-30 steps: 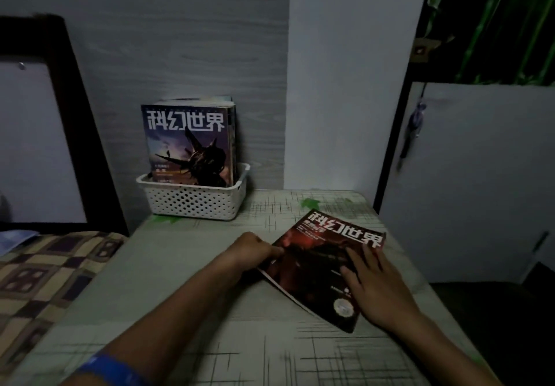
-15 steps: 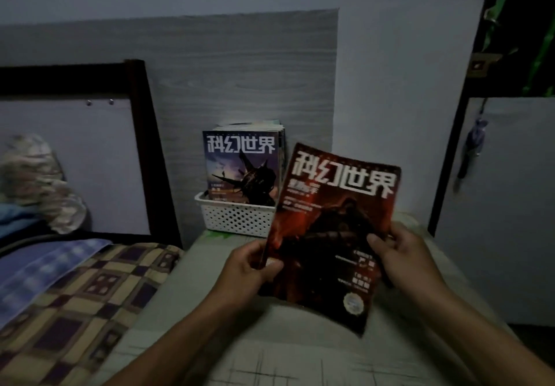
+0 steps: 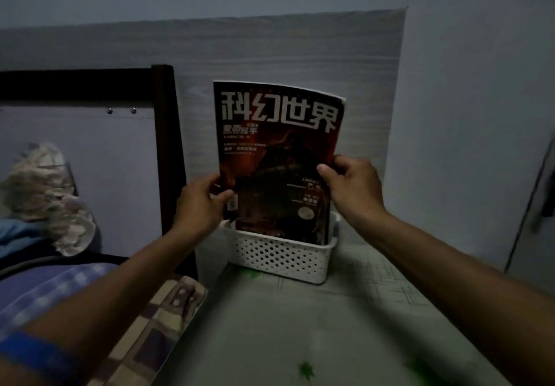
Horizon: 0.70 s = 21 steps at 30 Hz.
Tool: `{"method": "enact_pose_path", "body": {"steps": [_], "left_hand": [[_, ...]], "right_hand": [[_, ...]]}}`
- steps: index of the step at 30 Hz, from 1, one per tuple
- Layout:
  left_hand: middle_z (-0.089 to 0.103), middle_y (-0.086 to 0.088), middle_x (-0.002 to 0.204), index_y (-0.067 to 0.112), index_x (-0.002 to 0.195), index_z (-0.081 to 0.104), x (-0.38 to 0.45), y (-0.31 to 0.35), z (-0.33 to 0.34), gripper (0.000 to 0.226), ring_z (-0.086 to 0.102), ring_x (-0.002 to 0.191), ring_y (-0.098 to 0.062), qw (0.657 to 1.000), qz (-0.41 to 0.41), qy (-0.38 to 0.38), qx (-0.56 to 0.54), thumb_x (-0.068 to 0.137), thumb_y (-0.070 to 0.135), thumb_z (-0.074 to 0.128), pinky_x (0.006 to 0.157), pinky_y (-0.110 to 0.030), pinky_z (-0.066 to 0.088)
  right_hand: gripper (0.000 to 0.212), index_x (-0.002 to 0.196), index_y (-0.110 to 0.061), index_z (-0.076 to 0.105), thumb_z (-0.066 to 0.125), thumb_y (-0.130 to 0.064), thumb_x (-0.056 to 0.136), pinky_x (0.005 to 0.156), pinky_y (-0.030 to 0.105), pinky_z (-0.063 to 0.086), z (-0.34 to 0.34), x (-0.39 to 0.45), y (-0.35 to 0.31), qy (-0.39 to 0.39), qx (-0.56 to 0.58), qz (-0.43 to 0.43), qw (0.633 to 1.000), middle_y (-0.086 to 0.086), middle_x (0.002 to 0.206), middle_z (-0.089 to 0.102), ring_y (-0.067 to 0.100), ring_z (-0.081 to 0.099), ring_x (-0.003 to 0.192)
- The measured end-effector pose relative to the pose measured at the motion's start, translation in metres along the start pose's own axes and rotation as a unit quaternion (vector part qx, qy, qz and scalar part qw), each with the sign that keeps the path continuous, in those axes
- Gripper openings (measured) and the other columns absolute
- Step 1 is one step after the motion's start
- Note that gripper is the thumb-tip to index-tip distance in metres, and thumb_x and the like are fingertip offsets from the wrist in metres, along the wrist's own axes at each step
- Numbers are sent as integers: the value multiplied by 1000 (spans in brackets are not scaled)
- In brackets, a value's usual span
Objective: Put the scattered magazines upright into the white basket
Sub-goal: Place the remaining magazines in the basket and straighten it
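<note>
Both hands, left hand [image 3: 199,205] and right hand [image 3: 353,187], are gripping the red magazine [image 3: 279,157], lowering it upright into the white basket [image 3: 282,258]; release is pending.

Red-covered magazine [image 3: 277,157] held upright, its lower edge inside the white perforated basket [image 3: 282,258] on the table [image 3: 315,334]; left hand [image 3: 199,204] pinches its left edge, right hand [image 3: 351,187] grips its right edge; bed with checked cover [image 3: 156,322] at left
</note>
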<state>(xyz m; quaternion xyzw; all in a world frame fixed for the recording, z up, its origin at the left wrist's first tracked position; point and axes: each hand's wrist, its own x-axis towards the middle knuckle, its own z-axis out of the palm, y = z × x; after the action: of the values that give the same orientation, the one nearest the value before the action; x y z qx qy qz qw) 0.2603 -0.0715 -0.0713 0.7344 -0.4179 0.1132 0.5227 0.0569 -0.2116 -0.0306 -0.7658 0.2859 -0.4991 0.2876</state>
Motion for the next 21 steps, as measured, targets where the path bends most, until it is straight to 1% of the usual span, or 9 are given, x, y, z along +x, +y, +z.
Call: {"method": "enact_pose_path", "body": {"steps": [2,4,7,9,11,13,16,18,21], "left_hand": [[62,15,82,28,99,68,8,-18,14,11,59,72,1,999,-21,-25,10,92,20,65,56,-14,38],[63,15,78,27,102,71,6,-34,29,13,61,71,-3,997,-43,-31,49,89,26,69,55,-22,44],[64,8,85,24,95,68,-5,-51,47,20,64,79,-16,991,-44,-17,126,82,38,74,68,-34,54],[60,9,87,26,87,59,-9,-60,52,22,61,81,-16,992,-79,-8,97,82,43,74,69,-33,50],[65,4,89,23,86,64,-10,-67,54,17,63,84,-19,990,-132,-36,29,87,39,69,71,-35,53],[71,-6,94,16,88,71,-15,-68,58,17,65,84,-22,985,-162,-41,-42,91,31,65,81,-44,57],[69,3,77,28,71,69,-24,-60,60,21,64,76,-16,979,-189,-7,-77,91,31,65,83,-43,56],[66,10,74,33,67,66,-28,-56,59,23,63,74,-10,978,-192,-4,-78,91,33,65,78,-40,55],[63,15,82,30,89,72,-37,-52,56,10,55,75,2,983,-172,-13,-66,91,36,64,66,-25,49]], "right_hand": [[18,96,-18,75,61,-30,93,75,36,57,12,7,17,-5,-8,1,1000,1,87,75,19,69,81],[17,102,-19,73,61,-27,94,75,35,56,23,7,36,-11,-4,8,1000,2,92,75,20,69,84],[20,108,-25,55,65,-25,91,71,31,48,34,-4,59,28,-29,35,999,-1,102,65,17,61,87],[28,103,-29,38,63,-26,90,66,31,45,36,-19,70,55,-55,24,997,0,105,57,14,57,82],[27,99,-34,33,58,-29,92,60,29,49,36,-41,78,19,-106,-56,993,-2,104,54,10,57,77],[23,106,-34,38,56,-38,92,70,30,51,35,-64,86,-48,-155,-106,981,-7,107,52,10,56,87],[29,119,-26,51,49,-43,96,93,35,44,33,-82,101,-113,-252,-135,952,-5,117,56,14,49,109],[26,117,-24,58,47,-37,98,96,36,41,26,-81,104,-130,-288,-155,936,-3,117,62,16,48,112],[22,106,-25,62,48,-41,97,90,37,36,16,-70,103,-141,-328,-193,914,-5,110,67,18,48,106]]}}
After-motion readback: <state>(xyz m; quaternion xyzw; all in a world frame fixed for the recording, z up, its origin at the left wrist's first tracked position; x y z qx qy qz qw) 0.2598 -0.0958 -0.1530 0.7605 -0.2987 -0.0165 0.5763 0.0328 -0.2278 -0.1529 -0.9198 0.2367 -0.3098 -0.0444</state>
